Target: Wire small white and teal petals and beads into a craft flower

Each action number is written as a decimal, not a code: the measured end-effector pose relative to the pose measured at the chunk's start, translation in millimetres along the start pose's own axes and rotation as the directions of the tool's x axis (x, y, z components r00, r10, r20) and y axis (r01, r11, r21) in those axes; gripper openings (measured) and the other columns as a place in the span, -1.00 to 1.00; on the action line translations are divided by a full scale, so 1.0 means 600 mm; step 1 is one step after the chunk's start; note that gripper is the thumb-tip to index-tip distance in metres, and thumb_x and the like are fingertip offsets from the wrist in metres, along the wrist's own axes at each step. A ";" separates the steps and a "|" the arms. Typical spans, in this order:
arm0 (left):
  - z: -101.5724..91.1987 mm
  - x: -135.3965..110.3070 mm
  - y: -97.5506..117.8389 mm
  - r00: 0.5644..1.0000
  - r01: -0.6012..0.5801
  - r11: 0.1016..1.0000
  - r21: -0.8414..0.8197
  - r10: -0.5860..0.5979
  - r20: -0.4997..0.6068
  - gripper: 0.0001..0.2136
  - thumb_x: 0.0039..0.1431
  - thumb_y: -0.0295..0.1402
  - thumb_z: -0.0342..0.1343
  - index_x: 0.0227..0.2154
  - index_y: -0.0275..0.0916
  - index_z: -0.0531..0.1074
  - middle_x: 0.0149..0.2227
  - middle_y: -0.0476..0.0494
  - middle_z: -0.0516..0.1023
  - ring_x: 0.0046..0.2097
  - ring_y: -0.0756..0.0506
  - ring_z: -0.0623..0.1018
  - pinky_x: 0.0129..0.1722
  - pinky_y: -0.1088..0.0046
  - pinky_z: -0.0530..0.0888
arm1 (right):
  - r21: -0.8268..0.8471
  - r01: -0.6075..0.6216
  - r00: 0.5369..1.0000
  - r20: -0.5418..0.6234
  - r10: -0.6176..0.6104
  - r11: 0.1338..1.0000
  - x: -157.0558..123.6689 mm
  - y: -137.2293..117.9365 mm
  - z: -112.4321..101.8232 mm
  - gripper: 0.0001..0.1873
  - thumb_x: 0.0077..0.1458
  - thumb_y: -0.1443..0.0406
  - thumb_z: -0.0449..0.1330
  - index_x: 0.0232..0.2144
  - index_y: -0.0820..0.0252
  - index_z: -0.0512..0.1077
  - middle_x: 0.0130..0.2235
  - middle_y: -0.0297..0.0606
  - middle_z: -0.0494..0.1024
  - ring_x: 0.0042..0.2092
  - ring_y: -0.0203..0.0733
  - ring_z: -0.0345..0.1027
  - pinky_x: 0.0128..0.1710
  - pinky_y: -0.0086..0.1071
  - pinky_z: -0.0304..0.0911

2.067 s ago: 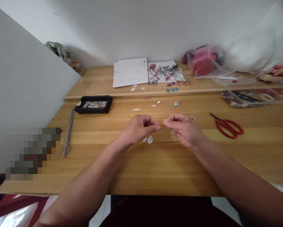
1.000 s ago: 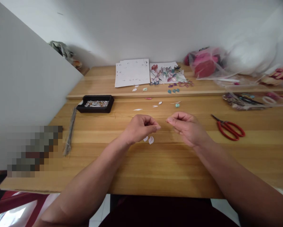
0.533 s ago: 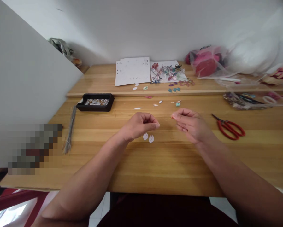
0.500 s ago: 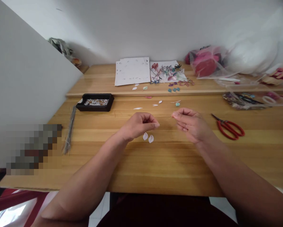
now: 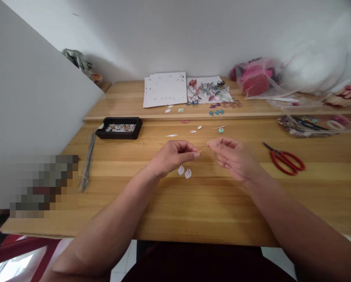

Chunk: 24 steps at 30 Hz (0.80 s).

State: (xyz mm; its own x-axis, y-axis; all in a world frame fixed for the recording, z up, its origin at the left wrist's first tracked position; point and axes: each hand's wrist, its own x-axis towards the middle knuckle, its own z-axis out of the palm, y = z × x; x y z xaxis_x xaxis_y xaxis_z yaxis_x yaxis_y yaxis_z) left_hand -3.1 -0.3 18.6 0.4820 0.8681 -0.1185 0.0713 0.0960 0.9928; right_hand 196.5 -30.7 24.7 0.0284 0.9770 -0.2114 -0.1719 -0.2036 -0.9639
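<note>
My left hand (image 5: 172, 157) hovers over the middle of the wooden table (image 5: 193, 203), thumb and forefinger pinched on a thin short wire (image 5: 200, 151) whose tip pokes out to the right. My right hand (image 5: 232, 157) is a little to the right, fingers curled and pinched together; what they hold, if anything, is too small to make out. Two white petal cut-outs (image 5: 184, 171) lie on the table just below my left hand.
Red scissors (image 5: 284, 159) lie to the right. A black tray of beads (image 5: 119, 128) and a wire bundle (image 5: 87, 164) are at left. Paper sheets (image 5: 164, 89), finished wire flowers (image 5: 209, 91), plastic bags (image 5: 257, 78) and small paper scraps (image 5: 193, 129) sit behind.
My hands were touching at the fingertips, then my right hand drew away to the right; now it has come slightly back. A wire tip shows beyond my left fingers.
</note>
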 end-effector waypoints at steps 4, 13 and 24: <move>0.003 0.000 -0.001 1.000 -0.017 0.997 0.070 0.017 -0.007 -0.77 0.01 -0.25 0.34 -0.36 -0.33 0.56 -0.45 -0.04 0.52 -0.44 0.05 0.37 -0.44 0.50 0.25 | -0.071 -0.027 0.996 0.078 0.032 0.997 -0.006 0.010 0.008 -0.60 -0.22 0.05 0.50 -0.52 0.17 0.47 -0.55 -0.47 0.30 -0.58 -0.47 -0.06 -0.61 -0.41 -0.21; 0.005 -0.004 0.003 0.998 -0.060 0.976 0.207 0.057 0.018 -0.79 0.05 -0.26 0.28 -0.35 -0.34 0.55 -0.47 -0.03 0.49 -0.46 0.06 0.34 -0.46 0.51 0.26 | -0.129 -0.042 0.984 0.165 0.063 0.991 -0.006 0.013 0.009 -0.65 -0.12 0.06 0.42 -0.51 0.16 0.42 -0.58 -0.49 0.23 -0.60 -0.47 -0.09 -0.60 -0.40 -0.24; 0.000 -0.004 0.010 0.999 -0.040 0.975 0.216 0.041 0.004 -0.84 0.03 -0.31 0.28 -0.40 -0.33 0.54 -0.50 0.00 0.46 -0.46 0.06 0.35 -0.46 0.52 0.26 | -0.105 -0.010 0.992 0.120 0.022 0.994 0.004 0.009 -0.008 -0.62 -0.11 0.07 0.45 -0.49 0.16 0.40 -0.59 -0.53 0.18 -0.60 -0.48 -0.14 -0.59 -0.41 -0.23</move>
State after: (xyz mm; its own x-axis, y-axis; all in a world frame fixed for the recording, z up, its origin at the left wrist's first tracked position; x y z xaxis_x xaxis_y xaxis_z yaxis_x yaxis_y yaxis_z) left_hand -3.7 -2.0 24.8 0.4878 0.8694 -0.0783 0.2391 -0.0468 0.9699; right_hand 200.5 -30.0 18.5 -0.0942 0.9728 -0.2118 -0.0683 -0.2186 -0.9734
